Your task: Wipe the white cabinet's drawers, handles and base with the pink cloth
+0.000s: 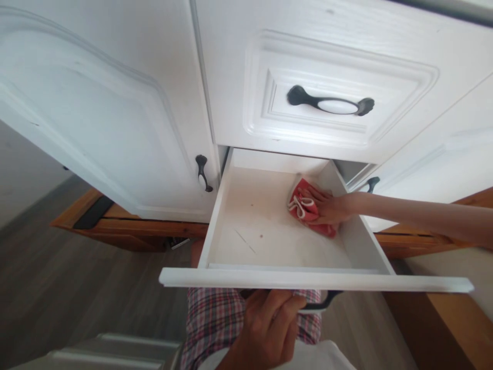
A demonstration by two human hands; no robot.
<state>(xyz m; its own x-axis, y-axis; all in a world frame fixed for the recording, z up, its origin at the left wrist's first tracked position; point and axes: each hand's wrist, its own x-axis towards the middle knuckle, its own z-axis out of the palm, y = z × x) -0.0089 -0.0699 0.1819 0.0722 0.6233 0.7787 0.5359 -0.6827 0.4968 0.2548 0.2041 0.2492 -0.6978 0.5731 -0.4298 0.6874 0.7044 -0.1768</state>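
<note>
Head cam, I'm looking down into an open white drawer (246, 226), pulled out twd me. R hand (327, 208) is inside it, palm pressed flat on a red cloth (308, 210), fingers spread over the top, so the grip is a flat press, not a pinch. Cloth sits in the back-right part of the drawer floor, just beside the right wall, bunched w/ white trim showing. L hand (269, 324) is below the drawer front (316, 281), fingers curled shut around the dark drawer handle (321, 303). Bare drawer floor w/ a few specks lies to the left of the cloth and twd the front, so R hand is the nearer one. Closed drawer w/ upper handle (331, 103) above, cabinet door (96, 113) left.
</note>
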